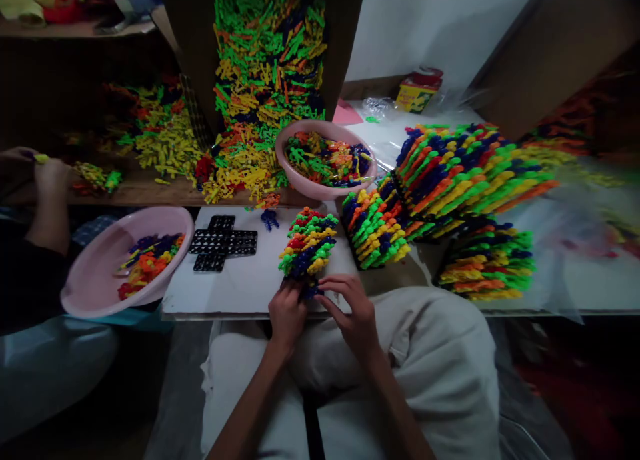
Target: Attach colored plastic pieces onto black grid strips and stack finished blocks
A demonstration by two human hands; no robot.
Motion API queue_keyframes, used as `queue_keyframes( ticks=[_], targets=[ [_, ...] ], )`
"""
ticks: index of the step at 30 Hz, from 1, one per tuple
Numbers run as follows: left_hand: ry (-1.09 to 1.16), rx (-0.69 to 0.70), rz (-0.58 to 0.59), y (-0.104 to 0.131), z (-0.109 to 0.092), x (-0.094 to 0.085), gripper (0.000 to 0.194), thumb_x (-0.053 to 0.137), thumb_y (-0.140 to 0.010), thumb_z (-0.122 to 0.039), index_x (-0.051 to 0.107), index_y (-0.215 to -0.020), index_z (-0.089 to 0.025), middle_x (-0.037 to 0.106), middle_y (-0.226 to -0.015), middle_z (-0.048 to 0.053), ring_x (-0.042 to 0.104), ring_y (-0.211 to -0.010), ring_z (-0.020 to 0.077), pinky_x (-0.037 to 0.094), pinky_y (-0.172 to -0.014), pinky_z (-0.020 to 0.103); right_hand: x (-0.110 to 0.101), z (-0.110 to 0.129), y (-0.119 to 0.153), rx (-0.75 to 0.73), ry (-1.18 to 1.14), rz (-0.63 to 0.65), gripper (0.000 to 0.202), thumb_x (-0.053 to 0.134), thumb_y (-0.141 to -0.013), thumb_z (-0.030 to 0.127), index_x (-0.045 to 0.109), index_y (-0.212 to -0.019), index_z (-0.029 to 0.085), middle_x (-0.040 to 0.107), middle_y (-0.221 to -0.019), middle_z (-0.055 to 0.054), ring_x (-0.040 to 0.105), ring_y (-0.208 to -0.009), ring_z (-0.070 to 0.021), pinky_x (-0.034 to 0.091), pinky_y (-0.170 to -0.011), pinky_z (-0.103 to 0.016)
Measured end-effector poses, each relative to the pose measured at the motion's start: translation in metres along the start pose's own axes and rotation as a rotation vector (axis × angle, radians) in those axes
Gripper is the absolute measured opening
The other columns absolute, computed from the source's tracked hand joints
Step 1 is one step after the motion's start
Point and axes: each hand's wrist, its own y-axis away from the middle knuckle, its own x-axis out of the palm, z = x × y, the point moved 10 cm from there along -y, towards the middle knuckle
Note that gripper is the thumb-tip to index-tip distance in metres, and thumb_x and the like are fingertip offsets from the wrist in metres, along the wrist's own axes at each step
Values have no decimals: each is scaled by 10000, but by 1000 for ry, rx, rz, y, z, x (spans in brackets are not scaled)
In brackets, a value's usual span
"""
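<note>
Blue-green-yellow cluster (307, 243) | hands (289, 315) at near end | pink basin (316, 190) beyond

On my feed the handled bundle (307, 243) reads as diagonal stripes — green, yellow, red, navy — while orange also runs through the stacked bundles (465, 170). I see pale pink basins (95, 292), a white tabletop (255, 293), a black latticed panel (223, 243).

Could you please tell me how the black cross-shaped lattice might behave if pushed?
The black lattice looks dotted with holes, so it is probably light. Lying flat on the white tabletop, it would likely slide rather than roll.
</note>
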Motion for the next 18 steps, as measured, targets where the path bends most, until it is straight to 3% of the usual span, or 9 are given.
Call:
queue_keyframes(
  ticks=[3, 7, 10, 13, 15, 18],
  targets=[
    [-38, 9, 9, -1, -2, 4, 359, 555, -817, -83, 714, -1113, -209, 745, -1077, 66, 663, -981, 225, 504, -855, 322, 0, -3, 4, 18, 31, -29, 149, 672, -891, 174, 667, -1017, 253, 693, -982, -32, 634, -963, -193, 512, -870, -359],
    [-78, -64, 145, -6, -3, 13, 325, 580, -843, -172, 719, -1133, -224, 753, -1084, 71, 679, -966, 238, 487, -875, 324, -5, -5, 6, 31, 76, -100, 163, 660, -895, 147, 662, -1023, 248, 682, -969, -31, 624, -958, -187, 509, -867, -360],
    [-144, -204, 274, -9, 3, 17, 333, 551, -868, -231, 707, -1161, -222, 766, -992, 95, 696, -900, 250, 472, -784, 316, -2, -5, 8, 30, 95, -128, 177, 651, -901, 141, 660, -1039, 252, 675, -995, -35, 615, -983, -185, 506, -881, -362],
    [-187, -302, 363, -10, 6, 16, 295, 530, -888, -316, 741, -1058, -199, 765, -892, 122, 701, -830, 256, 427, -687, 303, 5, -8, 8, 52, 104, -163, 188, 636, -914, 162, 659, -1074, 259, 668, -1045, -42, 608, -1026, -188, 510, -897, -367],
    [-200, -345, 370, -9, 8, 15, 307, 510, -903, -365, 759, -963, -197, 762, -864, 134, 700, -798, 257, 395, -651, 305, 10, -11, 8, 73, 116, -194, 183, 636, -917, 187, 662, -1083, 259, 662, -1056, -46, 609, -1033, -191, 515, -899, -370],
    [-196, -375, 287, -4, 10, 14, 317, 487, -918, -375, 765, -941, -224, 763, -829, 119, 690, -751, 252, 372, -654, 318, 12, -14, 6, 111, 144, -267, 161, 631, -922, 207, 670, -1070, 253, 654, -1040, -47, 614, -1006, -188, 527, -888, -368]
  ],
)
